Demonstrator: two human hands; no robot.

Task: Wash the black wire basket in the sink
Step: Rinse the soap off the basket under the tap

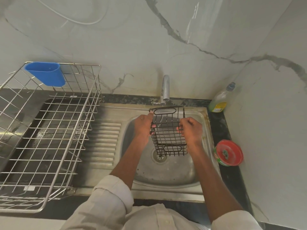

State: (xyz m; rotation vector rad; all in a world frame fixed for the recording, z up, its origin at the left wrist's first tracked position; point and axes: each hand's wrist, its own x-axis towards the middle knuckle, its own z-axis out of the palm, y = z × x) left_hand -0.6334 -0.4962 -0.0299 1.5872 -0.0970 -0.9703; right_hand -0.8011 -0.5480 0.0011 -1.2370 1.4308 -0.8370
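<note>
Black wire basket point(168, 131) hangs above the sink point(166, 171) drain, under the tap point(165, 87), left hand point(143, 128) and right hand point(191, 130) gripping opposite sides; basin rim lies well clear around it.

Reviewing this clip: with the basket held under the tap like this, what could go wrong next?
Water hitting the black wire basket may splash past the sink rim toward the red-lidded tin. The wet wire could slip from the left hand or right hand and drop onto the drain.
</note>
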